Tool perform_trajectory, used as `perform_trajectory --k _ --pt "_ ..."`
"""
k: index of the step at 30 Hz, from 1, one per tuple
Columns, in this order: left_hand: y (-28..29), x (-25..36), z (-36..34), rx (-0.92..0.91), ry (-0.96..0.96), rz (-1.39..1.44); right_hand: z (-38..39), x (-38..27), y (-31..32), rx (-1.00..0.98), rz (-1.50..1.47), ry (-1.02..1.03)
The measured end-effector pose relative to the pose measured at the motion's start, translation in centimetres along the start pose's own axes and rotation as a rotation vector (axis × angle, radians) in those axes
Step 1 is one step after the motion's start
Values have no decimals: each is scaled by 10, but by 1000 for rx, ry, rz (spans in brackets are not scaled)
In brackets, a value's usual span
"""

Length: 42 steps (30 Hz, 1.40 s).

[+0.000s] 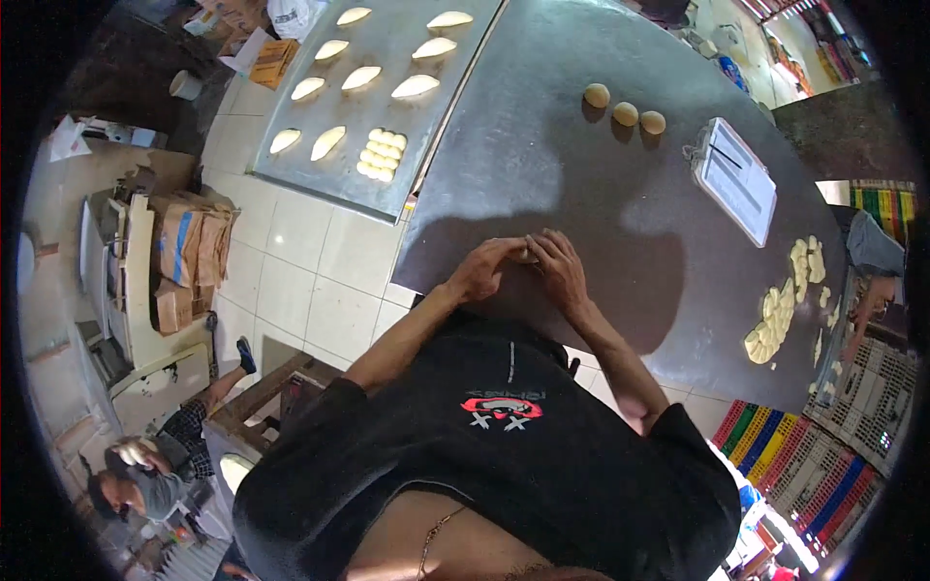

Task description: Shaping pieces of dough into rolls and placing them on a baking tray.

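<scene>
My left hand point(481, 268) and my right hand point(560, 275) meet over the near edge of a dark metal worktable point(523, 184). Their fingers are curled and pressed together at the tips. Whatever lies between them, if anything, is hidden or too small to make out. Farther off on the table, three round dough balls point(626, 114) sit in a short row. To their right lies a white clipboard-like board point(738, 184) with a dark pen on it. Flattened, cut dough pieces point(772, 324) spread over the table's right end.
Left of the worktable, a metal baking tray point(291, 114) holds several pointed dough pieces point(361, 77) and a cluster of small dough rolls point(382, 155). Another person's arm point(875, 293) shows at the right edge. Stacked colourful crates point(775, 450) stand at lower right; a person point(160, 470) is at lower left.
</scene>
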State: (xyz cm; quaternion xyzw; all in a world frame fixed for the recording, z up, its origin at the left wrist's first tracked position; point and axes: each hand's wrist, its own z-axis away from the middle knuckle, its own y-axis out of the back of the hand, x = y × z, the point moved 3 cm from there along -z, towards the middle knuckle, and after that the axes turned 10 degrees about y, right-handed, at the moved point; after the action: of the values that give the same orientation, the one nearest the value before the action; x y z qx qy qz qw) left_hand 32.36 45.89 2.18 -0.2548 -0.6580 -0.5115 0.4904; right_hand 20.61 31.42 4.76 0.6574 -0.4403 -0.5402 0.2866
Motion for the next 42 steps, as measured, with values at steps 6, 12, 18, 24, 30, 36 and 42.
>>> perform_trajectory --k 6,12,18,24,30,36,42 --pt "68 12 -1 348 104 31 -63 54 7 -606 -520 -120" --pt "79 -37 8 367 255 -45 -203 130 20 -517 -1586 -646" --pt "77 -33 1 392 252 -177 -437 209 40 -72 -936 -107" --pt "79 -33 0 400 270 -202 -581 273 -2 68 -531 206" --pt "82 -32 -2 354 296 -205 -573 309 -46 -46 -251 248" --pt "80 -32 -4 377 284 -208 -575 316 -42 -64 8 150" --pt "82 -31 -2 386 289 -195 -573 304 -49 -31 134 256"
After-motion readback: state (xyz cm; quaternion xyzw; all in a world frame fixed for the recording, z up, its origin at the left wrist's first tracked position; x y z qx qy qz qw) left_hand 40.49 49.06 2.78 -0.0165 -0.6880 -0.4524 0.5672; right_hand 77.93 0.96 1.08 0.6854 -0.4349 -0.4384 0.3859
